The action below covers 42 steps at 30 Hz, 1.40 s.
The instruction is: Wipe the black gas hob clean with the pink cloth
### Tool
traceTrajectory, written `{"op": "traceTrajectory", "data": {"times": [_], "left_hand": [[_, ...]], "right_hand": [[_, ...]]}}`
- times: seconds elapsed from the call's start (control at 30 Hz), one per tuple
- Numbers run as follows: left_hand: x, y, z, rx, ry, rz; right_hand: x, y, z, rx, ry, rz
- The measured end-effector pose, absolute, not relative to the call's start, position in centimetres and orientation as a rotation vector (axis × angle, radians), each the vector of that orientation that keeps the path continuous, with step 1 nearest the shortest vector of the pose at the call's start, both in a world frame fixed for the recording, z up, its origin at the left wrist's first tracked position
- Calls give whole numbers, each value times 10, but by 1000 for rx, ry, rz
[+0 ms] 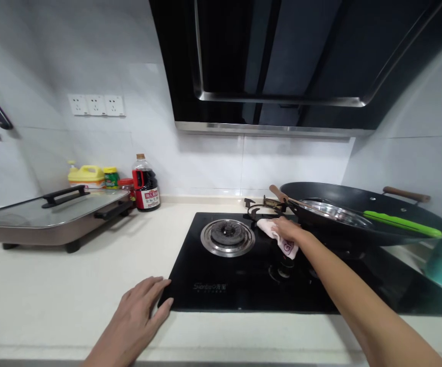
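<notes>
A black glass gas stove (213, 275) is set into the counter, with a round burner (227, 236) showing on its left side. My right hand (287, 229) presses a white cloth (286, 247) with dark lettering onto the glass, right of that burner. Its fingers are partly hidden, but the cloth is under and within them. At the stove's front left corner rests my left hand (140, 308), fingers spread and holding nothing, fingertips touching the edge. Just beyond the cloth lies a black pan support (252, 209). A control knob (285, 266) sits below the cloth.
A large wok (358, 234) holding a steel bowl (331, 211) and a green-handled utensil (402, 224) stands on the right. An electric pan (45, 229) with a glass lid is at left, near a sauce bottle (146, 186). The range hood (274, 112) overhangs the stove.
</notes>
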<state>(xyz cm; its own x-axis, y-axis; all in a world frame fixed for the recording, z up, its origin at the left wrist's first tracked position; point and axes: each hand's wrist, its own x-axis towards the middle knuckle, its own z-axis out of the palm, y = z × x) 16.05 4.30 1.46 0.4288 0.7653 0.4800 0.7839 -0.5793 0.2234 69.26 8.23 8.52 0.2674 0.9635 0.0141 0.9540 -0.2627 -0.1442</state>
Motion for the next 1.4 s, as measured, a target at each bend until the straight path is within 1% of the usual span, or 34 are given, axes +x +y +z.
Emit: {"op": "traceTrajectory", "data": {"times": [0.17, 0.5, 0.6, 0.8, 0.93, 1.2, 1.4], "left_hand": [[163, 41, 19, -2646, -1428, -870], [169, 42, 22, -2662, -1413, -907], [170, 41, 23, -2665, -1382, -914], [166, 42, 18, -2642, -1370, -940], [164, 45, 15, -2630, -1348, -970], [166, 44, 23, -2661, -1388, -890], [164, 47, 22, -2668, -1390, -853]], "right_hand": [[712, 60, 86, -2485, -1714, 132], [675, 5, 92, -2520, -1824, 66], [668, -14, 98, -2469, -1894, 121], [671, -23, 115, -2340, -2065, 357], [673, -24, 114, -2316, -2112, 417], [690, -9, 107, -2388, -1981, 397], [711, -13, 105, -2474, -1798, 253]]}}
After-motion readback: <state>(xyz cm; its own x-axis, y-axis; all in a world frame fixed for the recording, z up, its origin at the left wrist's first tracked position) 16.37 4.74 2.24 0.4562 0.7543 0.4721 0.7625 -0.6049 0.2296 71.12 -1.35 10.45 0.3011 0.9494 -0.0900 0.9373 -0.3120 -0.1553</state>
